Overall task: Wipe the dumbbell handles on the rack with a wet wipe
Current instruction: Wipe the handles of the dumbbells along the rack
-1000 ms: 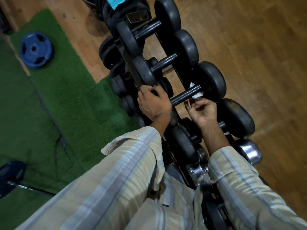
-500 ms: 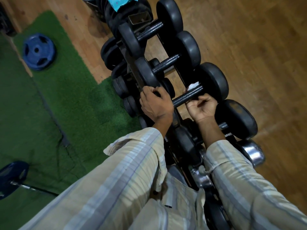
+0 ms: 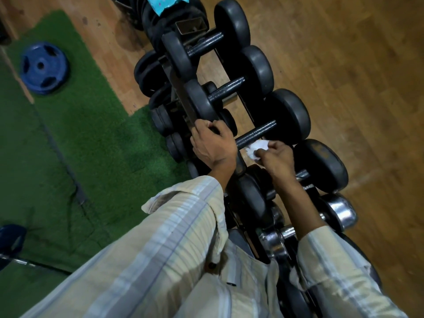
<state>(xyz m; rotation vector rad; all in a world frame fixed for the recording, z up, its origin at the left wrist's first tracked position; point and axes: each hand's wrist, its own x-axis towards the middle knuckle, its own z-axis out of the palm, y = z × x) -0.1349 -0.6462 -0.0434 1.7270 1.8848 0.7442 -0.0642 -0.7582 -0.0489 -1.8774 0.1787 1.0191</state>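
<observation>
A black dumbbell rack (image 3: pixel 181 97) runs from the top of the head view down to me, loaded with black dumbbells. My left hand (image 3: pixel 212 145) grips the near head of the third dumbbell. Its dark handle (image 3: pixel 255 134) slants up to the right toward a big round head (image 3: pixel 289 115). My right hand (image 3: pixel 275 157) pinches a crumpled white wet wipe (image 3: pixel 257 148) just below and against that handle's near half. Farther up the rack, two more black dumbbells (image 3: pixel 226 88) lie with bare handles.
A nearer black dumbbell (image 3: pixel 321 166) and chrome dumbbells (image 3: pixel 339 212) sit below my right hand. A blue weight plate (image 3: pixel 43 67) lies on green turf (image 3: pixel 80 138) at left, a blue-plated bar (image 3: pixel 10 239) at lower left. Wood floor (image 3: pixel 355 88) spreads right. A turquoise packet (image 3: pixel 164 3) tops the rack.
My right hand has come off the far end of the handle, turned over and slid toward the near end with the wipe, now below the bar. My left hand stayed put.
</observation>
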